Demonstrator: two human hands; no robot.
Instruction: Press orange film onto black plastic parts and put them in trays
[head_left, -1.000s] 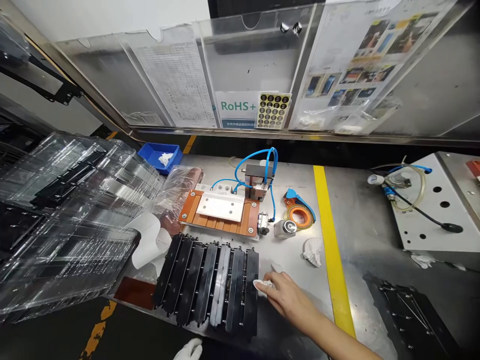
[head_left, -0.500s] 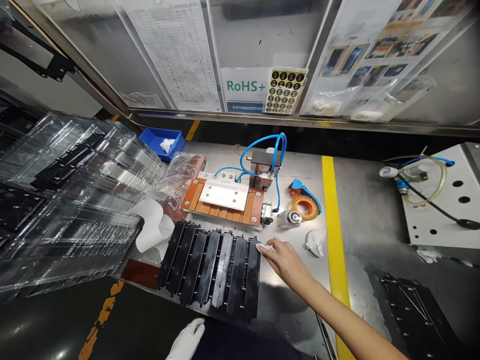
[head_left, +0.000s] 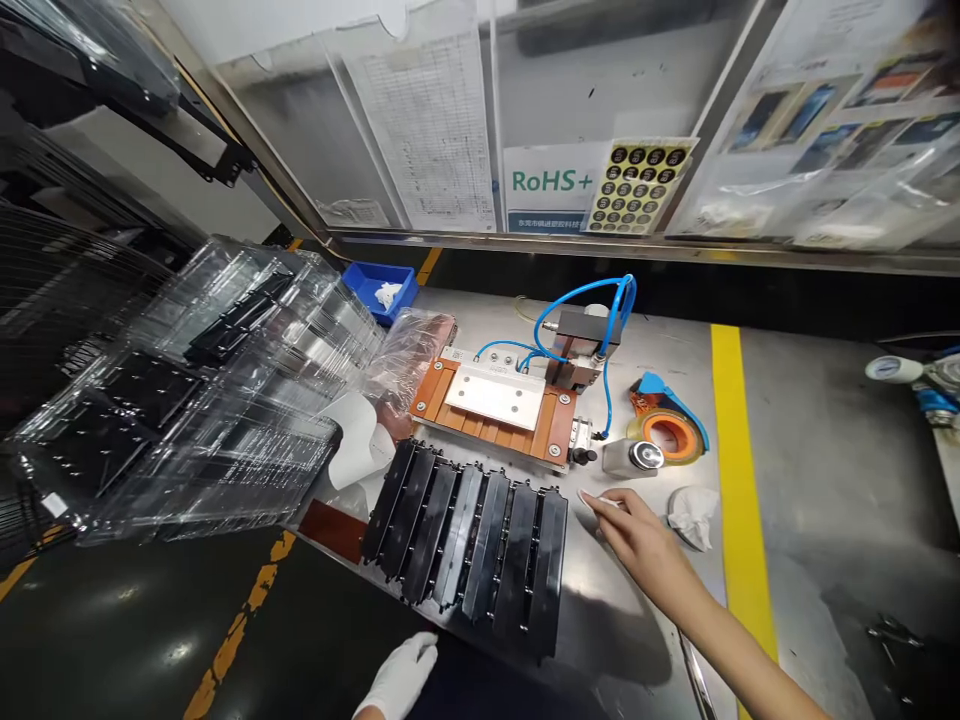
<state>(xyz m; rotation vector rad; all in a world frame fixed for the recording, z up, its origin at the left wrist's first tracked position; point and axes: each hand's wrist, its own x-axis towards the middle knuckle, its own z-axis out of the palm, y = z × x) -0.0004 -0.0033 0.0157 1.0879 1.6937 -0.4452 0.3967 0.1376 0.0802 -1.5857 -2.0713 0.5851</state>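
Observation:
My bare right hand (head_left: 637, 535) is closed in a pinch on a small white wipe (head_left: 589, 497), just right of a row of black plastic strips (head_left: 469, 545) laid side by side on the metal table. A small gap separates the hand from the rightmost strip (head_left: 550, 570). My left hand (head_left: 405, 672), in a white glove, hangs in front of the table edge below the strips. Its fingers are loosely bent and apart, with nothing visible in them. Behind the strips stands an orange and white fixture (head_left: 495, 402) with blue air hoses (head_left: 577, 290).
A metal-capped bottle (head_left: 631, 458), a tape dispenser (head_left: 670, 432) and a crumpled white cloth (head_left: 691, 517) lie right of the fixture. Stacked clear plastic trays (head_left: 247, 400) crowd the left. At the back left is a blue bin (head_left: 380, 290). Yellow tape (head_left: 739, 480) crosses the table.
My right hand has come off the rightmost strip and moved away to its right, still pinching the wipe. The view has swung left. My left hand stays low by the table edge.

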